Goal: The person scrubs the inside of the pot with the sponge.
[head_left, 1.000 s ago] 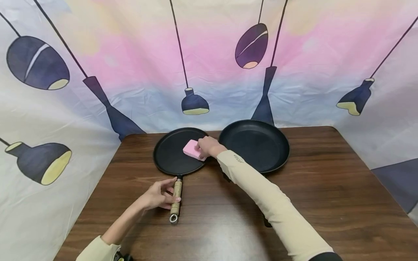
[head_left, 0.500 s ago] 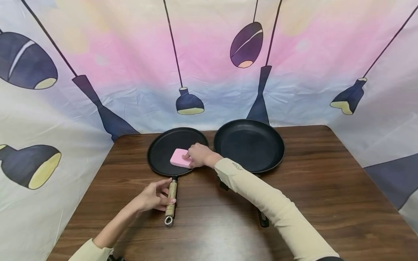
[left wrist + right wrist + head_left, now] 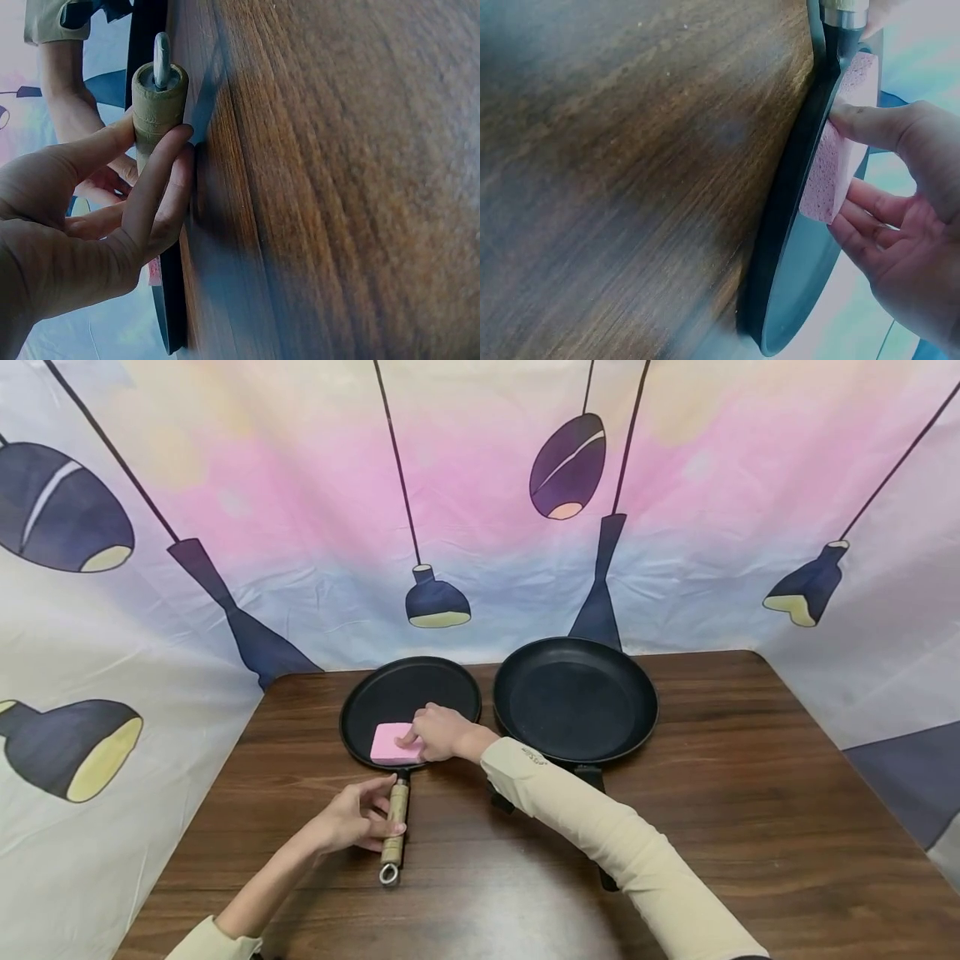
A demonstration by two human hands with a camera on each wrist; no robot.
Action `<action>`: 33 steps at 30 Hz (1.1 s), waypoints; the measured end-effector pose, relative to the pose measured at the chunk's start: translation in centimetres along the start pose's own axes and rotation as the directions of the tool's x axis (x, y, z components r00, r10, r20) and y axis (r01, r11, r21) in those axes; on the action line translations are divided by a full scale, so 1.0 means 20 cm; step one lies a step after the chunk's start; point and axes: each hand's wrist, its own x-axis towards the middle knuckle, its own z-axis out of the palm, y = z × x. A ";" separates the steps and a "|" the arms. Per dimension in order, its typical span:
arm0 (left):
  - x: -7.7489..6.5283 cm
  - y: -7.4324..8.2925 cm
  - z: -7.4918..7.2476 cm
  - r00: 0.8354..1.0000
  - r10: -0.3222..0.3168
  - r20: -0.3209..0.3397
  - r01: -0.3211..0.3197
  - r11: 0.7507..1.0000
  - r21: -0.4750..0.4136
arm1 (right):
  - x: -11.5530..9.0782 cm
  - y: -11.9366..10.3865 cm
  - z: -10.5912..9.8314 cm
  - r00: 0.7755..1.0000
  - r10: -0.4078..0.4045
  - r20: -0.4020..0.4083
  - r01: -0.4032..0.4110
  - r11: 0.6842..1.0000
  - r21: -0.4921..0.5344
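Qty: 2 round blk pans [image 3: 405,693] [image 3: 575,702], 1 rect. pink sponge [image 3: 387,745], 2 bare grips (L [image 3: 351,815], R [image 3: 442,732]), 2 cream cloth sleeves [image 3: 600,814] [image 3: 216,942], 1 dk-brown wood-grain tabletop [image 3: 720,810], 1 pastel fabric backdrop [image 3: 480,510] w/ at least 7 navy printed lamps [image 3: 67,508] [image 3: 75,747] [image 3: 262,639] [image 3: 438,597] [image 3: 567,467] [image 3: 596,614] [image 3: 812,581].

"What covers the right arm [image 3: 474,742]?"
"A long cream sleeve [image 3: 600,814], wrinkled, with a small dark marking [image 3: 534,757] near its end."
"And the left arm [image 3: 277,872]?"
"A cream cuff [image 3: 213,942], slightly flared."

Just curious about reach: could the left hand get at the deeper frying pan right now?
Probably not easily: the left hand grips the wooden handle of the crepe pan, and the right arm lies across the way to the deeper frying pan.
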 end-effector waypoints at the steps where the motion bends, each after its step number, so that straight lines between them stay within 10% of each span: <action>1: 0.00 0.00 0.00 1.000 -0.001 -0.001 0.001 1.000 0.001 | 0.00 0.00 0.00 1.000 -0.001 0.001 0.001 1.000 0.007; 13: -0.02 0.00 0.00 1.000 -0.012 -0.022 0.012 1.000 -0.006 | 0.02 0.04 -0.04 0.997 -0.032 0.068 0.026 0.996 0.085; 18: -0.01 0.00 0.01 1.000 -0.011 -0.022 0.011 1.000 -0.005 | 0.05 0.11 -0.06 0.990 0.143 0.000 -0.143 0.990 0.020; 25: -0.02 0.01 0.01 1.000 -0.018 -0.021 0.018 1.000 0.017 | 0.08 0.21 -0.07 0.913 0.404 -0.049 -0.407 0.908 -0.103; 33: -0.02 0.01 0.00 1.000 -0.009 -0.023 0.010 1.000 0.007 | 0.05 0.19 -0.07 0.960 0.281 0.003 -0.276 0.947 -0.167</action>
